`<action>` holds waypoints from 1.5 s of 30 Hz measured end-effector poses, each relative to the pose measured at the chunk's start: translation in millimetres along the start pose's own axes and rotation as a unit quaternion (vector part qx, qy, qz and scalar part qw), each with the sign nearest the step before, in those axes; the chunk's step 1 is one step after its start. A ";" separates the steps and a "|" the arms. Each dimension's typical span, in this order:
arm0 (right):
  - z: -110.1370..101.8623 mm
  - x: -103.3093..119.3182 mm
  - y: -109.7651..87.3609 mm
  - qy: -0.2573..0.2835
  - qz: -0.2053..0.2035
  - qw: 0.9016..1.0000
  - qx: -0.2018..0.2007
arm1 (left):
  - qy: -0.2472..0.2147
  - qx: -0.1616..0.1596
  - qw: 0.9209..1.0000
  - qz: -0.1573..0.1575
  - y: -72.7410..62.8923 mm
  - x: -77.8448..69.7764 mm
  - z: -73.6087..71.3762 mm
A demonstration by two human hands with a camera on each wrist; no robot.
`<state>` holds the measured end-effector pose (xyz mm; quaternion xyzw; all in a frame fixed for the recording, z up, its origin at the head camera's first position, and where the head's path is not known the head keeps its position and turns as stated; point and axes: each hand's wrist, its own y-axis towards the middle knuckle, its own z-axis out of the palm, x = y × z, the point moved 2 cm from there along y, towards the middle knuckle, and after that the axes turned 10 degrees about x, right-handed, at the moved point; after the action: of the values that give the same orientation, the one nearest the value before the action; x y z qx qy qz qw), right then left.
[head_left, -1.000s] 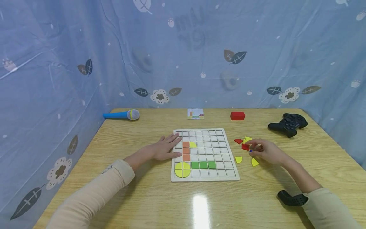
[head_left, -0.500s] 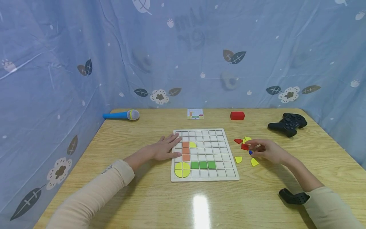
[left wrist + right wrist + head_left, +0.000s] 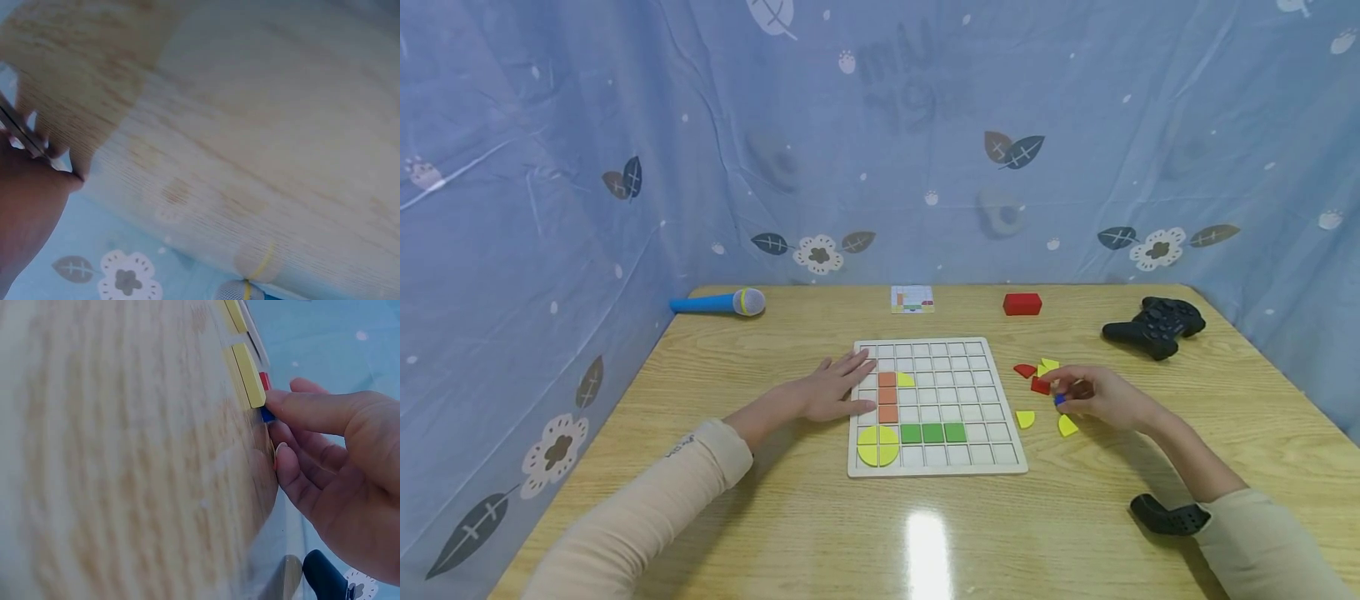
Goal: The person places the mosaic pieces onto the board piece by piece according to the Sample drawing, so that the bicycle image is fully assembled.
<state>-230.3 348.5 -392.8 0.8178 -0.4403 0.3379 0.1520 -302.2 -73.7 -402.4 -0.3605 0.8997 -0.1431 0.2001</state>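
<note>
A white grid board (image 3: 940, 464) lies on the table, with orange, green and yellow tiles set in some of its squares. My left hand (image 3: 838, 390) rests spread on the board's left edge. To the right of the board, my right hand (image 3: 1101, 397) holds a small blue tile (image 3: 1060, 400) at its thumb and curled fingers. In the right wrist view the thumb tip is on the blue tile (image 3: 267, 415), beside a yellow piece (image 3: 249, 375). Close to these fingertips lie a red tile (image 3: 1041, 385), a red wedge (image 3: 1025, 370) and several yellow quarter-circle pieces (image 3: 1067, 426).
A printed pattern card (image 3: 912, 299) and a red block (image 3: 1022, 304) are at the table's back. A blue toy microphone (image 3: 718, 302) lies back left, a black game controller (image 3: 1156, 327) back right. A black curved object (image 3: 1168, 517) is at the right wrist. A blue patterned curtain surrounds the table.
The blue tile shows more now at my right fingertips and has shifted slightly. The red tile beside it has slid a little left. My left hand has stayed on the board.
</note>
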 end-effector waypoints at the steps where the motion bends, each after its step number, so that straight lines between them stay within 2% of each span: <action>1: 0.4 -0.3 0.1 0.002 0.002 1.000 -0.002 | 0.000 0.001 1.000 -0.001 -0.1 -0.1 -0.2; 8: 0.7 -0.1 0.5 0.013 0.007 1.000 -0.016 | 0.000 0.002 1.000 -0.005 -0.6 -0.4 -0.9; 15: -0.1 6.7 2.7 0.001 0.052 0.998 -0.043 | -0.001 0.001 1.000 -0.006 -1.1 -1.0 -1.9; 22: 2.5 12.6 6.0 0.064 0.086 0.994 -0.034 | -0.006 0.001 1.000 -0.004 -1.6 -0.2 -1.8; 30: 6.4 22.6 11.0 0.070 0.066 0.995 -0.030 | -0.011 0.003 1.000 -0.003 -1.6 0.3 0.0; 34: 9.5 26.5 14.1 0.096 0.070 0.993 -0.022 | -0.011 0.003 1.000 -0.002 -1.1 0.6 0.7; 40: 16.4 29.0 20.8 0.140 0.052 0.989 0.013 | -0.013 0.003 1.000 -0.001 -0.1 1.0 0.8; 45: 19.7 36.2 25.3 0.145 0.033 0.988 0.035 | -0.014 0.002 1.000 -0.004 0.3 1.4 1.1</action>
<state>-229.0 301.1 -383.5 0.7501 -0.4282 0.4730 0.1738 -302.8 -74.6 -403.8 -0.3652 0.8953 -0.1410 0.2128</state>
